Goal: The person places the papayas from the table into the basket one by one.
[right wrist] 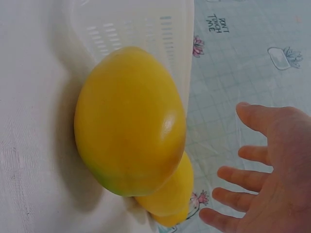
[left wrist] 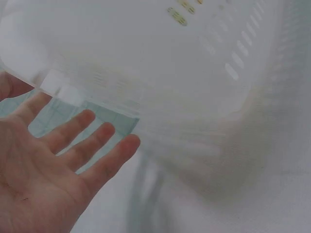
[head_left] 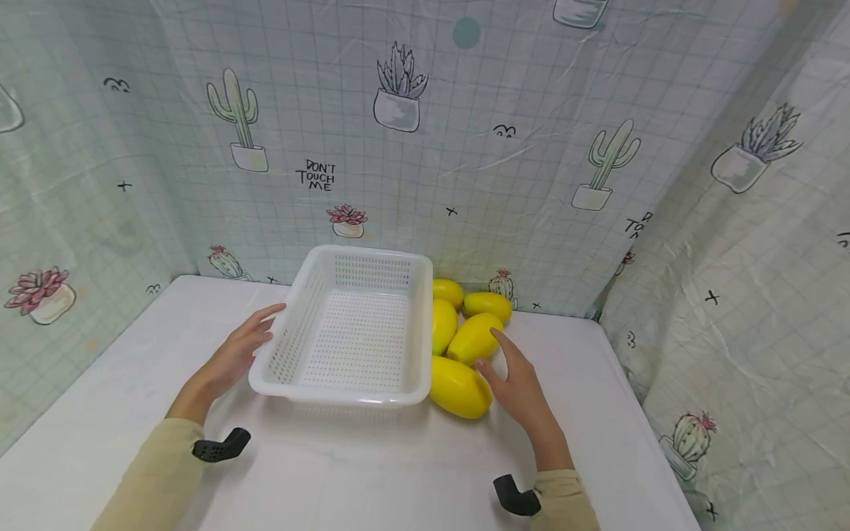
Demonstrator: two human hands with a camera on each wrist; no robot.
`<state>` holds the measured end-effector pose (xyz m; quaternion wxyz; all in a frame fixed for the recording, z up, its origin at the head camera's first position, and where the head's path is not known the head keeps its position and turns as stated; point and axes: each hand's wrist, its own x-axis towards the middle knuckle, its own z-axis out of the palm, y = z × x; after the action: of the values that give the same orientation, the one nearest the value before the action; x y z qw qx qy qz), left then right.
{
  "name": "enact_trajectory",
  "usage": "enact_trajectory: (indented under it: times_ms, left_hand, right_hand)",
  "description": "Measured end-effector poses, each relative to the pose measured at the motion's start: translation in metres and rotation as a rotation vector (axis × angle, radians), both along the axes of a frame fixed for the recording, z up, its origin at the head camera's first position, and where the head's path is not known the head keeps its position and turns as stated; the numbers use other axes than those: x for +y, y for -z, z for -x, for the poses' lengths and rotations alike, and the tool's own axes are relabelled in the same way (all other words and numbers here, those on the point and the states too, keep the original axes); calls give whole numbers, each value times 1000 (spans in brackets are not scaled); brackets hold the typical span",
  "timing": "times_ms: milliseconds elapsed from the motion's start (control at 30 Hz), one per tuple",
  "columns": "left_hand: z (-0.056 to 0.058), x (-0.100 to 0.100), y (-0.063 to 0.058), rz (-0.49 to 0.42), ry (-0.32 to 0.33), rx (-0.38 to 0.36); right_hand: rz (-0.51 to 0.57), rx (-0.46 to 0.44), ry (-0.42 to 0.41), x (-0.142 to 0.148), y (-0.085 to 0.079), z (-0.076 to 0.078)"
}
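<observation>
A white perforated plastic basket [head_left: 352,399] stands in the middle of the table with nothing in it. My left hand [head_left: 237,354] is at its left side, fingers extended along the rim. In the left wrist view, the left hand [left wrist: 53,165] has its fingers spread loosely by the basket wall [left wrist: 146,68]. Several yellow mangoes lie along the basket's right side. The nearest mango [head_left: 460,387] is large and shows a green patch in the right wrist view [right wrist: 129,121]. Beside the mangoes, my right hand [head_left: 521,383] is spread, holding nothing; its fingertips overlap them in the head view.
A white cloth covers the table [head_left: 372,472]. Behind and at both sides hangs a curtain [head_left: 465,169] printed with cacti, close to the table's back edge. Black wrist-camera pieces [head_left: 222,445] stick out from both sleeves.
</observation>
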<state>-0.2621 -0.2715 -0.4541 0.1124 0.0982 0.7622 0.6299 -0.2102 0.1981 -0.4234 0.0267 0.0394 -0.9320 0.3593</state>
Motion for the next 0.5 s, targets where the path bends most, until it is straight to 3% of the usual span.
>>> enact_trajectory:
  times_ms: [500]
  left_hand:
    - [2,-8,-3,-175,113,-71]
  right_hand:
    - [2,-12,7,-1,5,-1]
